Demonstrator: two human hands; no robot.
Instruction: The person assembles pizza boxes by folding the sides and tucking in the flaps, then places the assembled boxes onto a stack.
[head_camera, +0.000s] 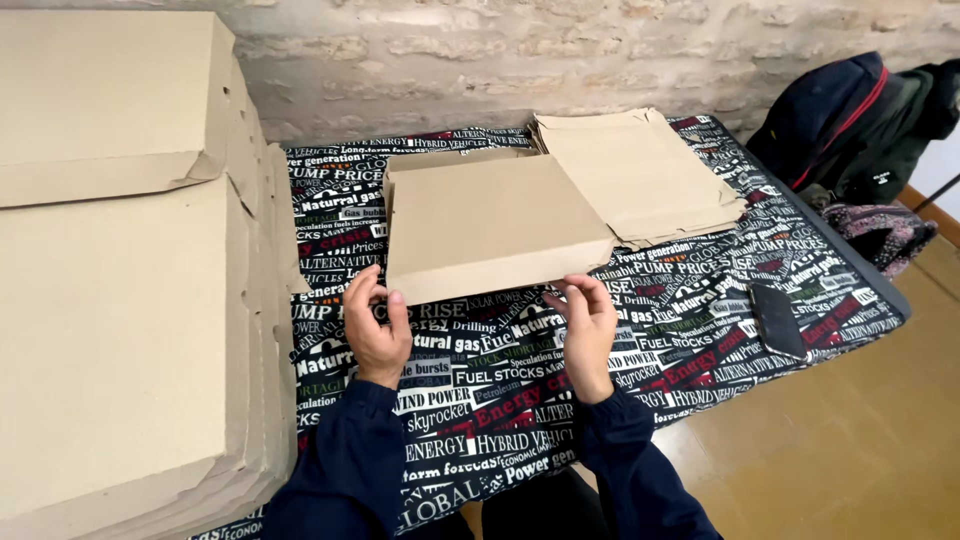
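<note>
Nearest: two dark blue sleeves are reaching up from the bottom edge over the table, which is wearing a black cloth printed all over with white, red and green lettering.

Left hand: resting at the near left corner of the folded cardboard box, fingers curling loosely together, tips touching the box's front edge; not clamping it.

Right hand: meeting the near right part of the same front edge, fingers bending together, tips touching the cardboard.

Folded cardboard box: plain brown, flat and shallow, lying on the cloth at the table's middle, near edge sitting between the two hands.

Left side: a tall stack of boxes, same brown cardboard, standing just beside the hands and filling that edge of the view.

Right, on the cloth: a small dark flat object, lying well apart from the hands.

Beyond the box: flat unfolded cardboard sheets, piling up and touching its far right corner.

Farthest: a dark backpack leaning beside the rough pale stone wall.
</note>
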